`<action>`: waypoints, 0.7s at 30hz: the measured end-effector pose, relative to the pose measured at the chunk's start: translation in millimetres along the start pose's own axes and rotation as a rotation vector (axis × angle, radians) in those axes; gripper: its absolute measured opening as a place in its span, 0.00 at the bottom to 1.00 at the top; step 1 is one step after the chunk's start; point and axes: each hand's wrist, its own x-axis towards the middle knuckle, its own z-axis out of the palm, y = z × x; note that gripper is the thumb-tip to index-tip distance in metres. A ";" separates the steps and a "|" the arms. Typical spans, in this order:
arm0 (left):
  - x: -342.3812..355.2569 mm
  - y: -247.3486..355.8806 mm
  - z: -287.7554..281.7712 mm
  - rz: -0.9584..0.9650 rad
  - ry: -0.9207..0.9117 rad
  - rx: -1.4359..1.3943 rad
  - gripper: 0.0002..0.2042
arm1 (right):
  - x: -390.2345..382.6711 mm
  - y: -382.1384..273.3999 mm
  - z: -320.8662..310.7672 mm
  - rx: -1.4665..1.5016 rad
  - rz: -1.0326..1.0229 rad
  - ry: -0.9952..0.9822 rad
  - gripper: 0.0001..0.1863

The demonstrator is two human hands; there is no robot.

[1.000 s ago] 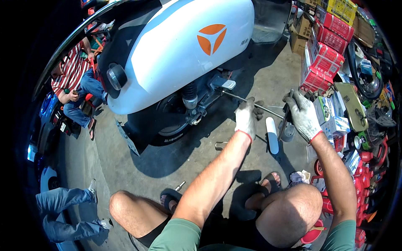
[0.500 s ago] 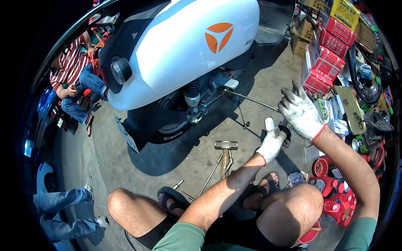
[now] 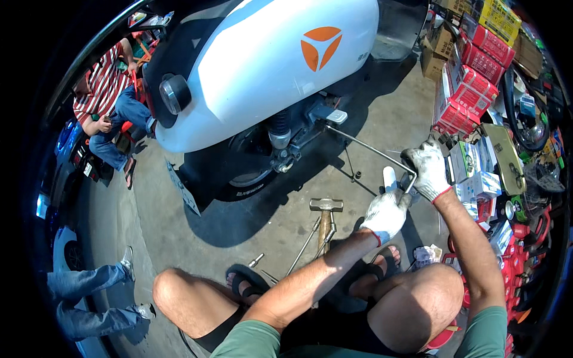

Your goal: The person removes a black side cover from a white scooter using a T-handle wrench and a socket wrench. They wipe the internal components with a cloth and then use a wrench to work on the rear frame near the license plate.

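Observation:
Both gloved hands hold a long bent steel bar wrench (image 3: 370, 147) whose far end reaches the metal linkage beside the scooter's rear wheel, under the footrest (image 3: 336, 115). My right hand (image 3: 427, 167) grips it near the bend; my left hand (image 3: 385, 213) is closed on the short lower arm. The white scooter body (image 3: 274, 65) has an orange emblem; below it are a shock absorber (image 3: 279, 136) and black tyre (image 3: 239, 192). A white oblong piece (image 3: 389, 178) lies behind my hands. A sledgehammer (image 3: 326, 204) lies on the floor among rods (image 3: 301, 250) and a small socket piece (image 3: 256, 259).
Stacked red boxes (image 3: 468, 89), cartons (image 3: 439, 45), small boxes (image 3: 471, 176) and red jugs (image 3: 516, 268) crowd the right. A seated person in striped shirt (image 3: 104, 77) is at upper left; another person's jeans-clad legs (image 3: 89, 280) are at lower left. My knees frame the tools below.
My left hand has left the bar's middle and moved down to its bent end. My right hand has risen, then come back down onto the bar. The sledgehammer, earlier mostly behind my arm, now shows.

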 end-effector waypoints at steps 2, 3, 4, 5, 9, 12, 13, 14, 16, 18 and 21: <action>-5.4 -4.0 3.3 0.043 0.091 0.003 0.18 | 6.0 -17.7 -14.5 -0.033 -0.039 -0.083 0.12; -6.3 -4.3 7.7 0.024 0.137 -0.003 0.18 | 6.9 -23.0 -19.4 -0.054 -0.059 -0.129 0.13; -6.6 -1.9 13.1 0.008 0.182 -0.010 0.19 | 5.1 -22.7 -18.7 -0.048 -0.059 -0.151 0.14; -7.5 -0.6 17.8 -0.007 0.226 -0.017 0.19 | 4.6 -19.6 -17.5 -0.068 -0.061 -0.143 0.13; -5.4 -5.9 31.4 0.181 0.417 -0.223 0.16 | 5.7 -14.4 -14.8 -0.072 -0.037 -0.106 0.12; 7.5 -16.8 30.4 0.329 0.471 -0.140 0.13 | 2.5 -21.4 0.2 -0.072 0.011 -0.088 0.12; 10.8 -16.9 32.2 0.366 0.482 -0.093 0.12 | -0.7 -17.8 5.2 -0.070 0.029 -0.112 0.12; 13.5 -17.4 33.3 0.404 0.495 -0.045 0.11 | -3.5 -14.3 9.2 -0.067 0.048 -0.134 0.12; 21.0 -16.9 33.5 0.504 0.558 0.039 0.08 | -6.0 -15.7 7.1 -0.005 0.070 -0.090 0.13; 22.1 -19.6 29.4 0.526 0.533 0.158 0.10 | -11.7 -16.1 18.0 0.072 0.091 -0.019 0.13; 28.8 -15.1 19.6 0.585 0.495 0.243 0.13 | -14.7 -15.0 27.1 0.121 0.139 0.054 0.10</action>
